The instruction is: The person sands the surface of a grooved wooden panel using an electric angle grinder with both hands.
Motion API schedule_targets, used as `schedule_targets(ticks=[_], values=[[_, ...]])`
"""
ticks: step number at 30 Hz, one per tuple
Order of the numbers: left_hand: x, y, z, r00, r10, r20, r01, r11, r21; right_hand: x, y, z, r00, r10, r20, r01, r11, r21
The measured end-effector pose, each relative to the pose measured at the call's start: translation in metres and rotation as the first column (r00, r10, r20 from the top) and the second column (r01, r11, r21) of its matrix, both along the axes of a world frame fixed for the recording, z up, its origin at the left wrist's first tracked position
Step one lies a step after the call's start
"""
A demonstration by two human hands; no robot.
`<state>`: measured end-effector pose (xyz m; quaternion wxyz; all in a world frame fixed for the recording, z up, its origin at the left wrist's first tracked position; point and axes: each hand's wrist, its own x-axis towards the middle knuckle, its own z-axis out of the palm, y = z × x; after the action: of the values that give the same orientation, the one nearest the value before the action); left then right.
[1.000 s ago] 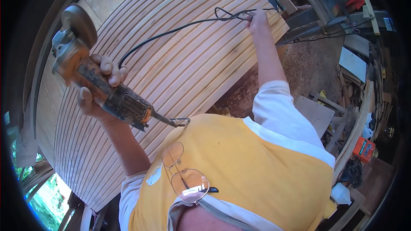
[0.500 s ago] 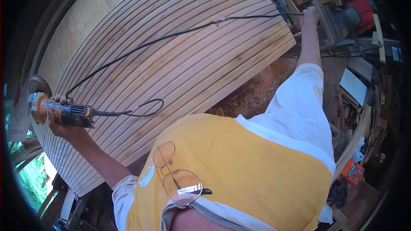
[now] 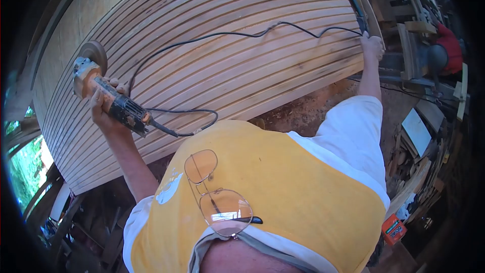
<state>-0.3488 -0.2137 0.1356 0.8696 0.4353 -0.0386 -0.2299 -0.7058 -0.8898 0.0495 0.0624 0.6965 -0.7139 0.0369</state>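
My left hand [image 3: 107,102] is wrapped round the body of an orange and black angle grinder [image 3: 110,93], held above the slatted wooden panel [image 3: 242,60]. Its round disc [image 3: 94,56] points up and away from me. From the grinder's rear a black power cord [image 3: 212,34] makes a loop, then runs slack across the slats to the right. At the panel's right end my right hand [image 3: 373,46] is closed on the cord, though the fingers are partly hidden.
Sawdust and shavings [image 3: 318,102] cover the ground below the panel's near edge. To the right lie stacked boards and offcuts [image 3: 417,131] and a red box [image 3: 393,229]. A person in red [image 3: 448,48] is at the far right. Eyeglasses [image 3: 225,211] hang at my collar.
The grinder in my left hand has moved right and farther up, tilting more. My right hand has come down slightly with the cord, which has gone from taut to slack.
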Motion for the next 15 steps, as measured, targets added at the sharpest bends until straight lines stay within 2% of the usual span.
schedule_targets(ticks=[2,4,5,6,7,8,9,10,11,12,14,15], values=[[-0.001,0.011,-0.004,1.000,-0.008,-0.005,0.008,1.000,0.004,0.016,-0.015,-0.001,0.973,0.194,-0.120,-0.217,0.951,-0.218],[-0.008,0.018,-0.004,1.000,0.024,-0.020,-0.024,0.999,-0.022,0.073,0.011,0.009,0.824,0.565,-0.041,-0.552,0.783,-0.287],[-0.012,0.016,-0.002,0.999,0.034,-0.026,-0.035,0.999,-0.041,0.101,0.028,0.012,0.698,0.716,-0.010,-0.676,0.655,-0.337],[-0.016,0.016,0.000,0.999,0.035,-0.007,-0.035,0.999,-0.037,0.133,0.055,0.010,0.528,0.830,0.182,-0.790,0.558,-0.254],[-0.018,0.014,0.001,0.999,0.038,0.014,-0.037,0.999,-0.034,0.172,0.090,0.006,0.328,0.866,0.378,-0.884,0.423,-0.201],[-0.019,0.012,0.002,0.998,0.045,0.038,-0.044,0.999,-0.032,0.204,0.134,-0.003,0.041,0.801,0.598,-0.919,0.265,-0.291],[-0.022,0.010,0.003,0.998,0.059,0.019,-0.058,0.997,-0.051,0.238,0.159,-0.035,-0.168,0.825,0.540,-0.905,0.088,-0.415],[-0.023,0.007,0.004,0.998,0.069,0.001,-0.069,0.995,-0.071,0.258,0.206,-0.038,-0.231,0.674,0.702,-0.950,0.000,-0.312],[-0.024,0.006,0.004,0.997,0.076,-0.019,-0.077,0.993,-0.093,0.271,0.245,-0.047,-0.293,0.634,0.715,-0.949,-0.100,-0.300],[-0.023,0.007,0.002,0.997,0.066,-0.051,-0.072,0.989,-0.126,0.275,0.292,-0.044,-0.207,0.541,0.815,-0.978,-0.105,-0.178],[-0.023,0.005,0.001,0.995,0.091,-0.032,-0.094,0.988,-0.120,0.272,0.356,-0.053,-0.375,0.495,0.784,-0.916,-0.330,-0.230],[-0.023,0.004,0.001,0.995,0.101,-0.022,-0.103,0.987,-0.122,0.264,0.380,-0.048,-0.377,0.470,0.798,-0.899,-0.393,-0.193]])
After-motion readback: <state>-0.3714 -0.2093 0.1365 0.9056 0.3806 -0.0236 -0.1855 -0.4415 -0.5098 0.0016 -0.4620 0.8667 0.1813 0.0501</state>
